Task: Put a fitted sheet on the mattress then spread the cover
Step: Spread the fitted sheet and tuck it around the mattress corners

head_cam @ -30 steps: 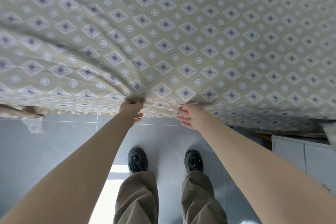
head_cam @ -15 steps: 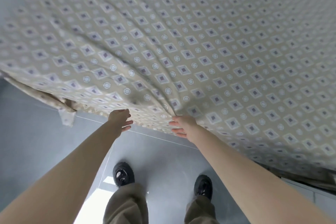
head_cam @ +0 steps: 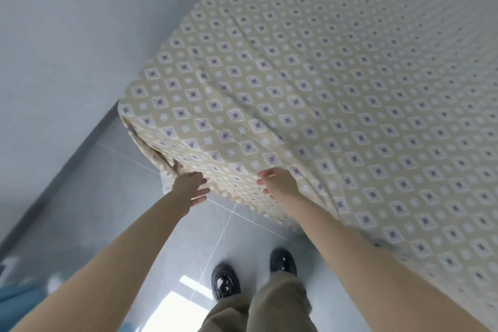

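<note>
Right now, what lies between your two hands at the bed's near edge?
Between the left hand and right hand, only the hanging side of the beige diamond-patterned sheet, with grey tiled floor just below, seen in the head view.

A second ago both hands gripped the near edge of the sheet [head_cam: 323,116], bunching it into folds. The left hand [head_cam: 190,186] let go first and has moved along to the bed's corner [head_cam: 151,148], fingers spread beside the hanging cloth. The right hand [head_cam: 279,183] has since loosened too, its fingers now relaxed against the edge. The view has swung left, bringing the wall [head_cam: 67,35] into sight, and the shoes [head_cam: 225,281] have stepped sideways.
</note>
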Action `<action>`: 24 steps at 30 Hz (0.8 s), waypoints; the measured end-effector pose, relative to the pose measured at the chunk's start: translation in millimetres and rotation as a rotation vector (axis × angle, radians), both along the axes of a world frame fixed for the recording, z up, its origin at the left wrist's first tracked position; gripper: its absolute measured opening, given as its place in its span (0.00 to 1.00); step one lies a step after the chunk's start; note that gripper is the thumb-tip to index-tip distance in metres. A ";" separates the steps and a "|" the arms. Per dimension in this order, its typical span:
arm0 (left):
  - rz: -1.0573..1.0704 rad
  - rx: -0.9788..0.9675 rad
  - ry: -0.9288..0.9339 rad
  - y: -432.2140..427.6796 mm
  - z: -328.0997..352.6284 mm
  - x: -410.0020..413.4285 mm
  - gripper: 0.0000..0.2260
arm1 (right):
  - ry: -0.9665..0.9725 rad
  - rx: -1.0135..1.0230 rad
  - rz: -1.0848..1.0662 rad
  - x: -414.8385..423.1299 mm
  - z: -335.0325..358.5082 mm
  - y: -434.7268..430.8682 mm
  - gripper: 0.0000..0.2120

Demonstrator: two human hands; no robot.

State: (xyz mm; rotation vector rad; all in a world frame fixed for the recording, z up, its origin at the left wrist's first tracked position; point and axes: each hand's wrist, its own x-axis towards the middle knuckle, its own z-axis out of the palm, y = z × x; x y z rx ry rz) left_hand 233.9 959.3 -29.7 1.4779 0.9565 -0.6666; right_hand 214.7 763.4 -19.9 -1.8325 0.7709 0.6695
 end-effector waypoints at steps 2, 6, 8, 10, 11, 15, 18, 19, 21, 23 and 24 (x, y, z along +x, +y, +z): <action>0.030 -0.007 0.010 17.3 2.2 16.0 0.11 | -0.027 -0.031 0.070 20.6 0.7 18.0 0.11; 0.058 -0.020 0.034 44.9 -5.0 50.5 0.15 | -0.060 -0.083 0.181 62.4 -6.0 45.0 0.13; 0.063 -0.014 0.056 56.9 -14.3 72.1 0.15 | -0.055 -0.110 0.222 86.1 -16.1 56.5 0.14; 0.055 -0.005 0.071 66.8 -22.6 94.0 0.15 | -0.042 -0.124 0.244 109.0 -26.9 66.8 0.15; 0.059 0.005 0.074 70.9 -27.3 107.8 0.14 | -0.034 -0.139 0.261 122.6 -32.5 71.8 0.14; 0.042 0.041 0.115 85.6 -41.9 155.6 0.06 | 0.005 -0.211 0.300 159.6 -55.1 90.5 0.15; 0.041 0.062 0.155 96.4 -53.3 183.8 0.05 | 0.044 -0.203 0.275 181.0 -65.5 101.8 0.15; 0.033 0.070 0.174 99.2 -57.9 190.7 0.06 | 0.056 -0.181 0.256 185.9 -67.4 104.8 0.14; 0.007 0.078 0.214 103.2 -63.7 201.9 0.08 | 0.076 -0.156 0.243 191.3 -70.6 110.5 0.15; -0.043 0.099 0.237 106.0 -68.6 212.2 0.07 | 0.085 -0.159 0.264 193.7 -75.0 116.5 0.14; -0.092 0.134 0.233 108.1 -71.0 216.0 0.08 | 0.081 -0.165 0.278 193.3 -78.4 120.2 0.14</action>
